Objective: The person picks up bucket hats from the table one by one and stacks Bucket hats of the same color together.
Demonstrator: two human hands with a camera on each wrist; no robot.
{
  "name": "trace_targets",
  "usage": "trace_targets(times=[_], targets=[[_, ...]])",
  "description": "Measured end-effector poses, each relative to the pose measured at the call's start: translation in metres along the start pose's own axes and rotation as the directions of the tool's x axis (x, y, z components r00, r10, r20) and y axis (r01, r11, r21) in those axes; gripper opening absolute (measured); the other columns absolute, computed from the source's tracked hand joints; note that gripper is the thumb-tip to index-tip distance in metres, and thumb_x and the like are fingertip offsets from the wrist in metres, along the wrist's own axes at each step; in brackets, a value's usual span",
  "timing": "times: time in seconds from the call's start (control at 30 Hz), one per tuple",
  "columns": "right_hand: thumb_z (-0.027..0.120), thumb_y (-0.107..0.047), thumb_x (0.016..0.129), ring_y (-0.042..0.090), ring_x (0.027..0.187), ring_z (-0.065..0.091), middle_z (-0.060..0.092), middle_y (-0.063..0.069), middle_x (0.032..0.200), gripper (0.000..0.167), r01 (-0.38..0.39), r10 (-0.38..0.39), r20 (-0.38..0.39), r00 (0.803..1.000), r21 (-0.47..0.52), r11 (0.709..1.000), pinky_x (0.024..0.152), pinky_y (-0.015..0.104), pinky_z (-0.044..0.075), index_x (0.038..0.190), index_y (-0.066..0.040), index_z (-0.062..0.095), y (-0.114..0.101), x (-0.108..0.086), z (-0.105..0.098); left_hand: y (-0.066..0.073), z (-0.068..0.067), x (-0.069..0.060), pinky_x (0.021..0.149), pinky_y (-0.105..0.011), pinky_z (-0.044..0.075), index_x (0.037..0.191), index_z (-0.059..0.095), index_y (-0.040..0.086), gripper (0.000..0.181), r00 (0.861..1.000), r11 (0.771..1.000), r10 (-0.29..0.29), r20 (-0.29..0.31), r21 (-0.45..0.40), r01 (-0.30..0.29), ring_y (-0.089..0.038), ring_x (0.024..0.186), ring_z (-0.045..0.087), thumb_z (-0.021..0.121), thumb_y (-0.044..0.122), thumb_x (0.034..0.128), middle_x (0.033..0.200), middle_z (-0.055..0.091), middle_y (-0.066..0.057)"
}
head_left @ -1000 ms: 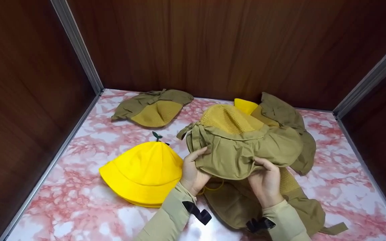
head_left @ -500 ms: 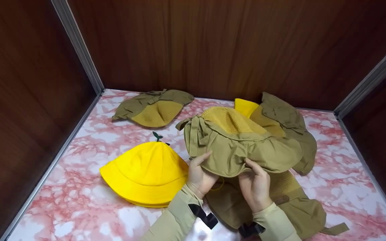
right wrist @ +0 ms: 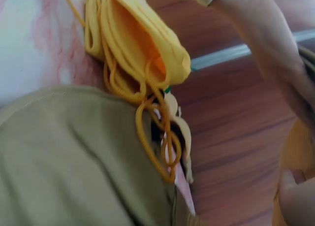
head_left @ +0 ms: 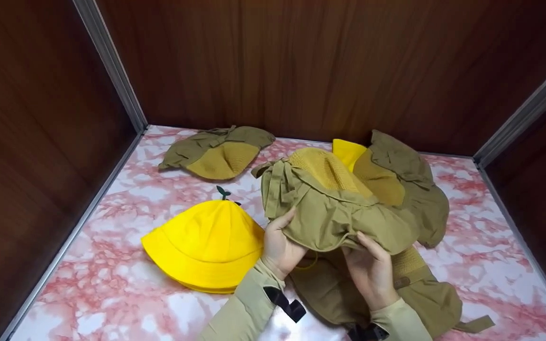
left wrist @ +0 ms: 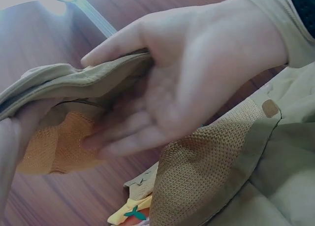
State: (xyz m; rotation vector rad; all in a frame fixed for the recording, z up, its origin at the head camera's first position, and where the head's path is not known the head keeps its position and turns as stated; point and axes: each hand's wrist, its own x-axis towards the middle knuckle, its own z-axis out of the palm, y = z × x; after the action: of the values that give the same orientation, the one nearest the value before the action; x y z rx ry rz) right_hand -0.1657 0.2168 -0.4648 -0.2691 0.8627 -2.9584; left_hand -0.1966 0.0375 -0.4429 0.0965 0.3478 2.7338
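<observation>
An olive hat with a mustard mesh crown [head_left: 330,175] is held up above the table, its gathered brim toward the person. The left hand [head_left: 285,246] grips the brim's near left part, thumb on top and fingers beneath; in the left wrist view that hand [left wrist: 172,78] has the brim between thumb and fingers. The right hand [head_left: 372,270] pinches the brim's near edge farther right, its fingertips partly hidden under the cloth. A tied bow [head_left: 280,182] hangs at the hat's left side. Below the hands lies another olive hat [head_left: 427,298].
A yellow hat [head_left: 206,241] with a green sprout stands left of the hands. One olive-and-mustard hat [head_left: 225,151] lies at the back left, another [head_left: 410,184] at the back right beside a yellow piece [head_left: 347,151]. Wood-grain walls [head_left: 282,66] enclose the marbled table [head_left: 97,274].
The held hat has tilted, its right side dropping lower and drawing inward. The right hand moved left, then back right and down along the brim; the left hand shifted slightly right.
</observation>
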Motion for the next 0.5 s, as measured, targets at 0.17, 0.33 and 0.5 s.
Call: trace_targets(times=[0.17, 0.33, 0.5], targets=[[0.042, -0.005, 0.103, 0.026, 0.1, 0.068, 0.073, 0.014, 0.104, 0.029, -0.038, 0.035, 0.022, 0.999, 0.167, 0.985, 0.097, 0.034, 0.05, 0.103, 0.005, 0.069, -0.015, -0.004, -0.012, 0.005, -0.002, -0.001, 0.1, -0.033, 0.049, 0.12, 0.06, 0.008, 0.037, 1.0, 1.0, -0.01, -0.015, -0.01, 0.01, -0.017, 0.11, 0.063, 0.027, 0.017, 0.1063, 0.118, 0.068, -0.003], [0.04, -0.01, 0.105, 0.027, 0.1, 0.065, 0.068, 0.015, 0.109, 0.027, -0.038, 0.053, -0.052, 0.997, 0.261, 0.965, 0.09, 0.038, 0.053, 0.111, 0.003, 0.063, -0.035, -0.006, -0.02, 0.012, -0.005, -0.001, 0.098, -0.032, 0.051, 0.116, 0.062, 0.005, 0.036, 1.0, 1.0, -0.01, -0.022, 0.009, 0.01, -0.017, 0.106, 0.065, 0.029, 0.015, 0.1052, 0.114, 0.069, -0.004], [0.034, -0.014, 0.107, 0.027, 0.106, 0.064, 0.066, 0.014, 0.115, 0.03, -0.007, 0.04, -0.124, 0.991, 0.254, 0.967, 0.092, 0.038, 0.053, 0.118, 0.0, 0.058, -0.055, -0.005, -0.03, 0.015, -0.004, -0.002, 0.095, -0.03, 0.051, 0.113, 0.065, 0.006, 0.039, 0.999, 0.998, -0.044, -0.01, 0.042, 0.045, -0.016, 0.104, 0.065, 0.028, 0.015, 0.1045, 0.111, 0.069, -0.003]])
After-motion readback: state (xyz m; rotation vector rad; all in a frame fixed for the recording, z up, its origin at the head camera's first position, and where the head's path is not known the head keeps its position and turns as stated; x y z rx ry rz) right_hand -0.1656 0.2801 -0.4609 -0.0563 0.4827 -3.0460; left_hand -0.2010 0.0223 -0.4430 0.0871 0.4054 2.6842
